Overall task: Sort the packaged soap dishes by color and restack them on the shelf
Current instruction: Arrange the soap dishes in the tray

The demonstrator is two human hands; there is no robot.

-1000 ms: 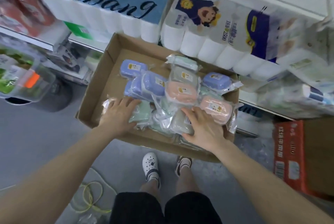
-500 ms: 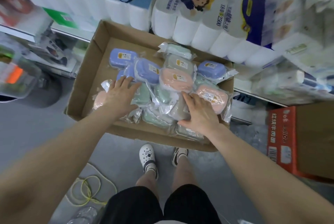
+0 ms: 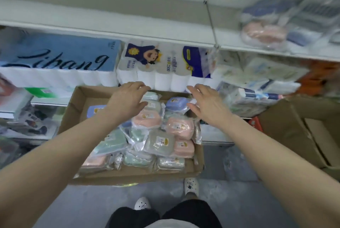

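A shallow cardboard box [image 3: 73, 109] holds several packaged soap dishes in clear wrap: pink ones [image 3: 179, 128], a blue one [image 3: 176, 103], pale green ones [image 3: 110, 144] and a grey one [image 3: 160, 142]. My left hand [image 3: 127, 100] hovers over the box's far side, fingers spread, holding nothing. My right hand [image 3: 206, 103] hovers beside the blue dish near the far right corner, fingers loose and empty. More wrapped pink and blue dishes [image 3: 265, 33] lie blurred on the white upper shelf [image 3: 128, 25] at the right.
Toilet-roll packs [image 3: 165, 67] fill the shelf behind the box. Tissue packs [image 3: 257, 84] sit to the right, with brown cartons [image 3: 298, 132] on the floor. My feet in white shoes [image 3: 191, 186] stand on grey floor below the box.
Both hands lifted off the dishes at the box's near side and moved up toward its far edge. The camera tilted upward, bringing the upper shelf into view.
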